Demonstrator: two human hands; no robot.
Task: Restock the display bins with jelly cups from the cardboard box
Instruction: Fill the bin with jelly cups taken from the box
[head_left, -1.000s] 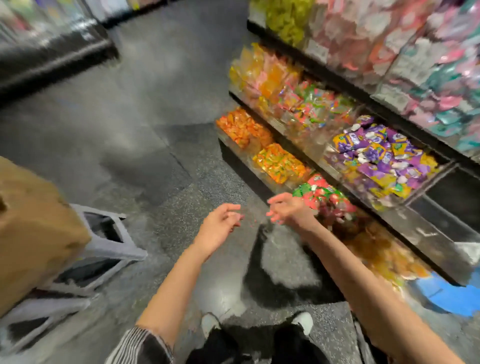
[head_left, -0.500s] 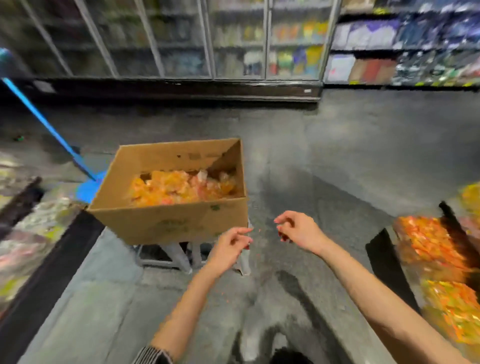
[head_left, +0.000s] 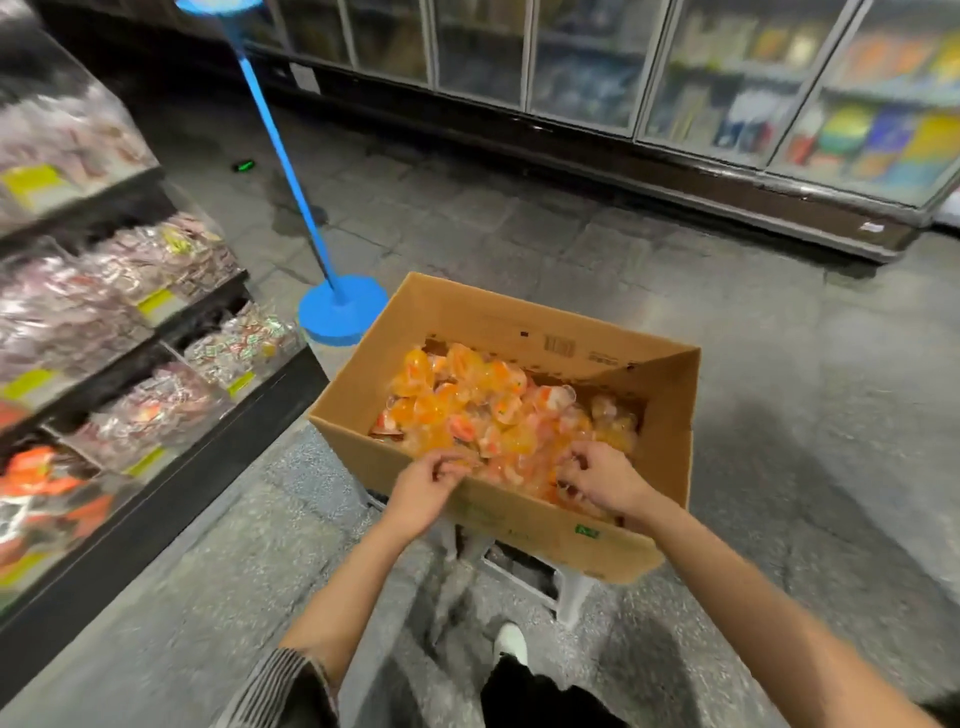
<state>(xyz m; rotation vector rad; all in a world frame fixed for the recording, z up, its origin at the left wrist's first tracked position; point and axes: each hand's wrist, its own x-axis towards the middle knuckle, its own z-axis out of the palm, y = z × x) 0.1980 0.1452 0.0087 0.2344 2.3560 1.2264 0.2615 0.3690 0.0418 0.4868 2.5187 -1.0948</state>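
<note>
1. We see the cardboard box (head_left: 524, 332) right of frame centre, open top, sitting on a white stool (head_left: 540, 577) that shows under its near edge.
2. Jelly cups (head_left: 483, 410), orange and pink, lie loose in a heap inside the box, piled toward its left and near side.
3. Our left hand (head_left: 421, 488) is at the box's near rim, about 7 o'clock of the heap. Fingers are curled, tips together over the rim. Too blurred to tell whether they pinch a cup, so we cannot tell its state.
4. Our right hand (head_left: 602, 478) is inside the box at about 5 o'clock of the heap, fingers curled down into the cups. We cannot tell whether it grips one.
5. The two hands are near each other but apart, both forearms reaching in from 6 o'clock.
6. Display bins (head_left: 156, 410) run in tiers along the 9 o'clock side, holding wrapped sweets, blurred.
7. A blue stand (head_left: 340, 309) with a slanted pole sits on the floor just beside the box's far-left corner, about 11 o'clock.
8. Glass-door coolers (head_left: 727, 83) line the 12 to 2 o'clock edge.
</note>
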